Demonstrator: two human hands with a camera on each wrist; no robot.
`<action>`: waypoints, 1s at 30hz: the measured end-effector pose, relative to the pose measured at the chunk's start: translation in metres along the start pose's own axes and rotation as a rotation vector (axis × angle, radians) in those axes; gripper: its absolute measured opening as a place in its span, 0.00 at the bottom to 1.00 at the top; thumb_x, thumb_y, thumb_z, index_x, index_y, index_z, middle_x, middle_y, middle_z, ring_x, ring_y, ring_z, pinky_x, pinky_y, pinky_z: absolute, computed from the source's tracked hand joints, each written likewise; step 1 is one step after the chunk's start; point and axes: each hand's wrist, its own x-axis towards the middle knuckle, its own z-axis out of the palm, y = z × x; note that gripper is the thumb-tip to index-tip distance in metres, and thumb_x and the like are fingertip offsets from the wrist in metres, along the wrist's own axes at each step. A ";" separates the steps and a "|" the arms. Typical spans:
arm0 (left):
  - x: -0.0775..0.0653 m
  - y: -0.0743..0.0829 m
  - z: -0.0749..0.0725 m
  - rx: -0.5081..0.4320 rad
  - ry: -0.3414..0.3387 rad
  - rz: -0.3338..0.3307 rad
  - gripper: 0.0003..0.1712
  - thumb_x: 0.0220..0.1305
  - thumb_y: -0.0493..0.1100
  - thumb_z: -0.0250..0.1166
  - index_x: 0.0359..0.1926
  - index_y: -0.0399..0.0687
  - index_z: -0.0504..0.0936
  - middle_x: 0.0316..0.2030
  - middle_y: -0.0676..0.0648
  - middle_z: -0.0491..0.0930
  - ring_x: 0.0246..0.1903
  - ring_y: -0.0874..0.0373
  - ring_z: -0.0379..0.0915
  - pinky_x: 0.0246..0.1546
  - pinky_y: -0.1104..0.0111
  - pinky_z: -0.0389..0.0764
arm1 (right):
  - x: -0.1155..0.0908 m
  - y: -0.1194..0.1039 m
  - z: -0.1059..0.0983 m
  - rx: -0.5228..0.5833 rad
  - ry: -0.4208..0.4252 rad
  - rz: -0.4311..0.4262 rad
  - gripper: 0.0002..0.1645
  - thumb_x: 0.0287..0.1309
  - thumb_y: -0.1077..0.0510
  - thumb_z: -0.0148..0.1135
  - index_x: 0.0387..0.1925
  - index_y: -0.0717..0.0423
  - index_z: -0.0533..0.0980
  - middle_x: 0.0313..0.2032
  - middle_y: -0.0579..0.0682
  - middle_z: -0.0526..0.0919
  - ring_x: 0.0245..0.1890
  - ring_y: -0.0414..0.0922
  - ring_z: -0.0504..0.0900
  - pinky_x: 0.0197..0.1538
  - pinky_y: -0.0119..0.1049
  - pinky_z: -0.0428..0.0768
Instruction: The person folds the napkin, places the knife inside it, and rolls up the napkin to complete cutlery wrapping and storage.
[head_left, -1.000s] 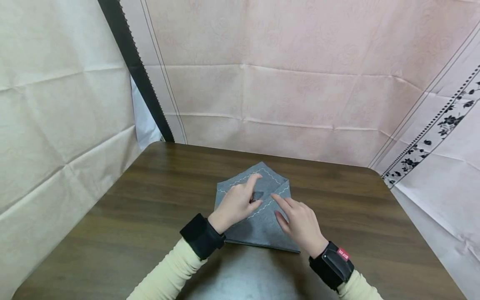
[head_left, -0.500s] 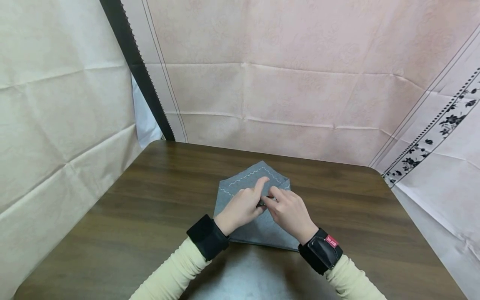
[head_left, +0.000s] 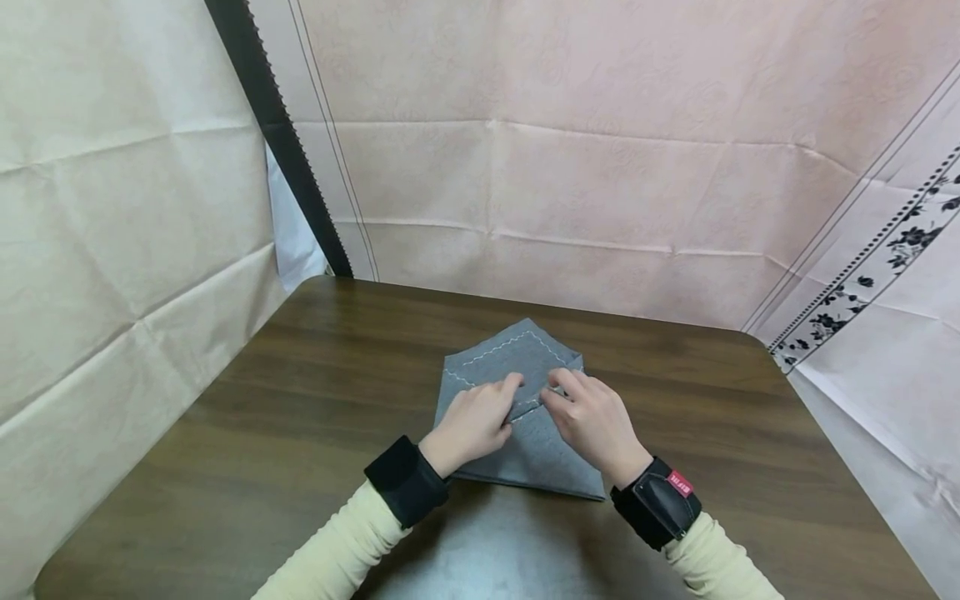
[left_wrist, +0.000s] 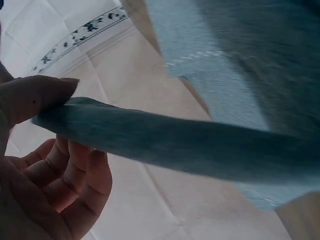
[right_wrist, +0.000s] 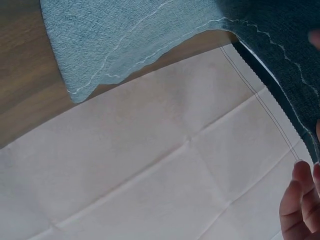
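Note:
A grey-blue folded cloth (head_left: 525, 454) with wavy white stitching lies on the table, its pointed end away from me. My left hand (head_left: 472, 425) is over its left half. In the left wrist view, the thumb (left_wrist: 55, 92) and fingers pinch a raised fold of the cloth (left_wrist: 175, 142), which stretches off to the right. My right hand (head_left: 596, 421) is over the right side, thumb and forefinger bent together at the stitched edge. Its curled fingers (right_wrist: 297, 200) show at the lower right of the right wrist view, beside the cloth's stitched edge (right_wrist: 280, 45); the fingertips' grip is partly hidden.
The brown wooden table (head_left: 300, 400) extends around the cloth on all sides. Pale creased sheeting (head_left: 600, 167) hangs behind it, with a black strip (head_left: 277, 133) at the left and a floral border (head_left: 847, 308) at the right.
The right hand first came in to meet the left over the cloth, its fingers bending. Since then the two hands have drawn slightly apart, and the dark gap between them no longer shows.

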 end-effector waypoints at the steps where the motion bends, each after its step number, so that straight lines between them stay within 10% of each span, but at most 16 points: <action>1: -0.002 -0.002 0.001 0.007 -0.013 -0.011 0.25 0.49 0.36 0.67 0.48 0.43 0.68 0.24 0.49 0.75 0.22 0.58 0.73 0.15 0.71 0.67 | -0.001 0.000 -0.001 0.001 0.007 0.000 0.12 0.32 0.71 0.70 0.26 0.59 0.80 0.33 0.52 0.75 0.27 0.46 0.75 0.28 0.37 0.75; 11: -0.033 -0.035 0.014 0.050 -0.143 -0.039 0.13 0.48 0.35 0.65 0.31 0.47 0.68 0.19 0.53 0.67 0.20 0.58 0.69 0.14 0.68 0.65 | -0.021 0.006 -0.006 0.038 -0.016 0.029 0.04 0.47 0.67 0.60 0.28 0.61 0.79 0.33 0.52 0.76 0.26 0.45 0.72 0.25 0.36 0.72; 16: -0.047 -0.046 0.019 0.014 -0.185 -0.026 0.09 0.47 0.34 0.65 0.28 0.48 0.73 0.22 0.53 0.70 0.21 0.59 0.69 0.17 0.68 0.67 | -0.041 0.009 -0.004 0.084 -0.073 0.040 0.21 0.62 0.60 0.37 0.25 0.59 0.77 0.28 0.49 0.75 0.24 0.43 0.72 0.25 0.33 0.69; 30: -0.067 -0.056 0.020 -0.067 -0.221 0.074 0.08 0.48 0.29 0.63 0.22 0.46 0.78 0.22 0.52 0.72 0.24 0.60 0.68 0.23 0.72 0.70 | -0.097 0.005 0.015 0.020 -0.318 -0.103 0.19 0.50 0.69 0.35 0.17 0.54 0.71 0.21 0.44 0.64 0.22 0.41 0.66 0.22 0.30 0.62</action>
